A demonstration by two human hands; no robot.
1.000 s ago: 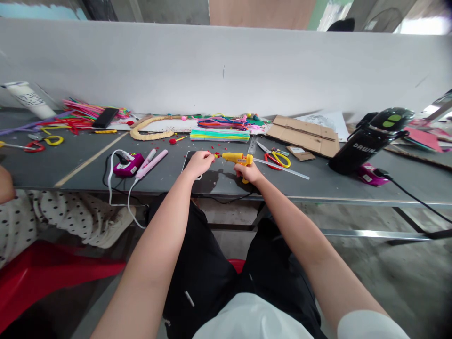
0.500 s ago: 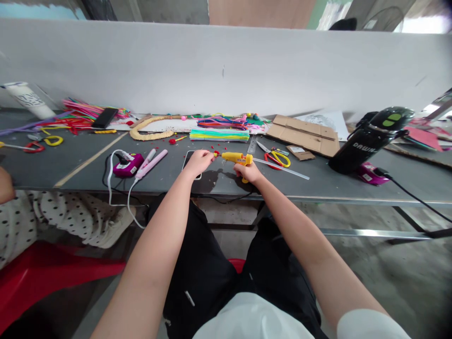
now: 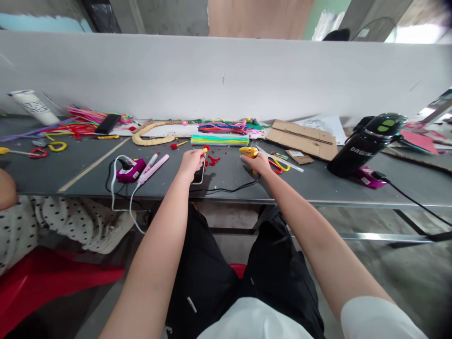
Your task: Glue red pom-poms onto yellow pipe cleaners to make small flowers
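Left hand pinches the red-yellow piece, likely light, soft, best edge-held; right hand grips the gun. It seems stiff; hold low.

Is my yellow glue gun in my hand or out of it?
In hand: your right hand wraps around the yellow glue gun just below its barrel. Whether it's switched on, I cannot tell.

Over the table, a small craft piece was held in the left hand, by which a phone was partly hidden. To the right, a glue gun was held in the right hand, beside scissors. Pipe cleaners were laid behind; a hair straightener was placed left, a bottle far right.
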